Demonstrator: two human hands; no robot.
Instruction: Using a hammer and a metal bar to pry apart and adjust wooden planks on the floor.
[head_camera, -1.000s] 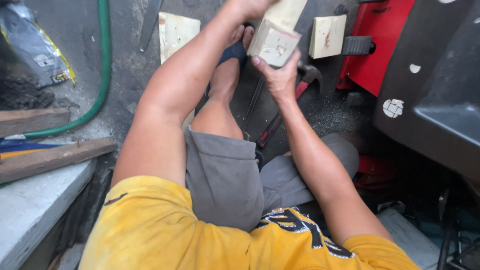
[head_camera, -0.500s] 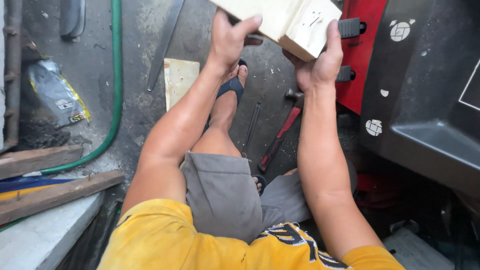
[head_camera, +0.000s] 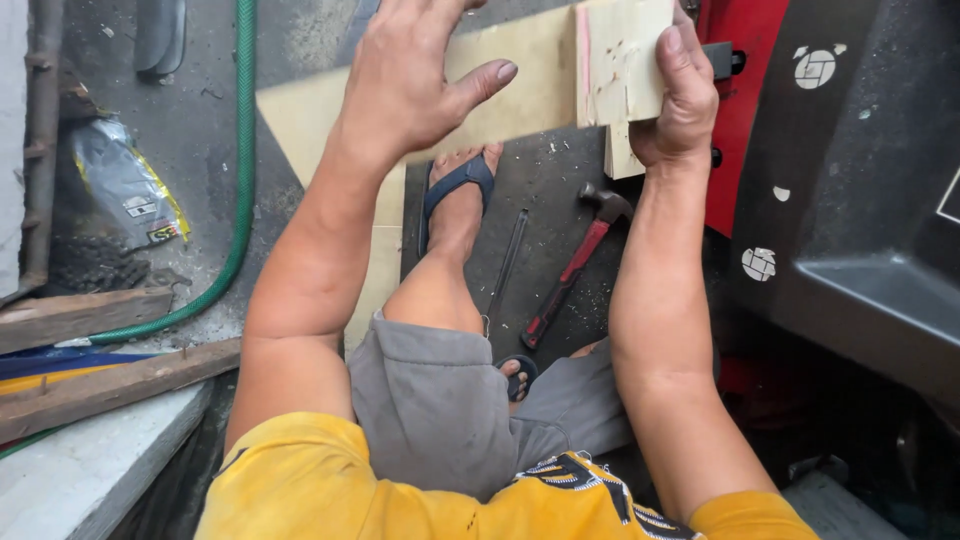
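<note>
Both my hands hold up a pale wooden piece made of joined boards (head_camera: 540, 85) in front of me, above my outstretched leg. My left hand (head_camera: 410, 80) lies on the long flat board with its thumb spread along the lower edge. My right hand (head_camera: 680, 100) grips the square end block at the right, thumb on its face. Below the wood, a hammer with a red and black handle (head_camera: 572, 270) lies on the dark ground beside my sandalled foot (head_camera: 455, 195).
A thin metal rod (head_camera: 505, 268) lies next to the hammer. Another pale board (head_camera: 375, 270) rests on the ground under my left arm. A green hose (head_camera: 240, 190) curves at left, near a plastic bag (head_camera: 125, 185) and rough planks (head_camera: 110, 380). A red and black machine (head_camera: 850, 200) stands at right.
The wooden piece has been turned and brought closer to the camera, its long board now lying across the view. My left hand has spread flat on it; the hammer has come into sight.
</note>
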